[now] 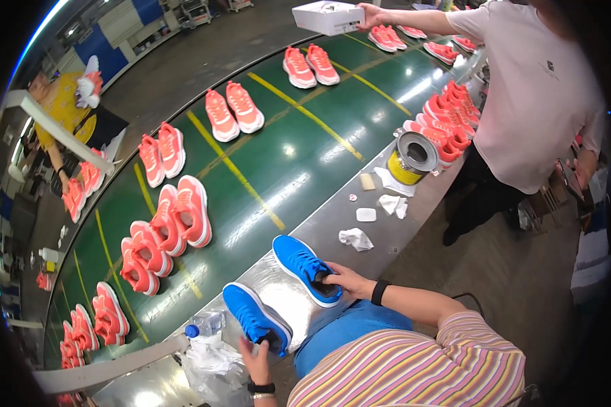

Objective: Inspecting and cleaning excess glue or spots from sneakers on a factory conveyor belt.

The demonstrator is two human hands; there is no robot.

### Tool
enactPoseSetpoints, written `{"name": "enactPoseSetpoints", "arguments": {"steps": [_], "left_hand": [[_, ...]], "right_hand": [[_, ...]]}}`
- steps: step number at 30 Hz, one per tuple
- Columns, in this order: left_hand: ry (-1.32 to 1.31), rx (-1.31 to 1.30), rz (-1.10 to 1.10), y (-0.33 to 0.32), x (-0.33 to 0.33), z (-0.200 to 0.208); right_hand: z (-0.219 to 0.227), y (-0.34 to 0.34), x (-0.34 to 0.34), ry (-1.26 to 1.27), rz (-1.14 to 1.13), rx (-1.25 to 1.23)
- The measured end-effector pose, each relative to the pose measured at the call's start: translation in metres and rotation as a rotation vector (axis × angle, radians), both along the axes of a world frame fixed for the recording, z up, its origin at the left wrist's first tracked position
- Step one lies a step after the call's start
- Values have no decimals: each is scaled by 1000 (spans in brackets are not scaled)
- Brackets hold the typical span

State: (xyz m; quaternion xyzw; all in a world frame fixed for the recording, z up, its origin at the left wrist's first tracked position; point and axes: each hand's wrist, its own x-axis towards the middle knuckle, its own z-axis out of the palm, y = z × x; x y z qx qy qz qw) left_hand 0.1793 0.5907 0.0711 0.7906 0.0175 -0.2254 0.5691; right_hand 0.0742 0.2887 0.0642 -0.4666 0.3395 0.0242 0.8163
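Observation:
Two blue sneakers with white soles rest on the metal ledge before me, toes pointing away. My right hand [349, 280] grips the right blue sneaker [299, 261] at its heel, the fingers reaching into the dark opening. Beside the heel of the left blue sneaker [254, 312] is my left hand [254, 361], its fingers apart; whether they touch the collar I cannot tell. A shiny clear wrap [278, 290] covers the ledge under the shoes.
Pairs of coral sneakers [234, 112] stand on a green conveyor [251, 169] with yellow lines. A can [414, 159], white scraps and a crumpled tissue [356, 239] lie on the ledge. A blue-capped bottle [204, 324] is at left. One co-worker holds a white box [329, 17]; another handles coral shoes.

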Motion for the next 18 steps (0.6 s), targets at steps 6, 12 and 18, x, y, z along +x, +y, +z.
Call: {"name": "enactPoseSetpoints", "arguments": {"steps": [6,12,18], "left_hand": [[-13,11,-104,-14,28,-58],[346,-230,88,-25,22,-29],[510,-542,99,-32,14,-31]], "right_hand": [[4,4,2,-10,-76,165],[21,-8,-4,-68,-61,141],[29,-7,-1,-63,6,210]]}}
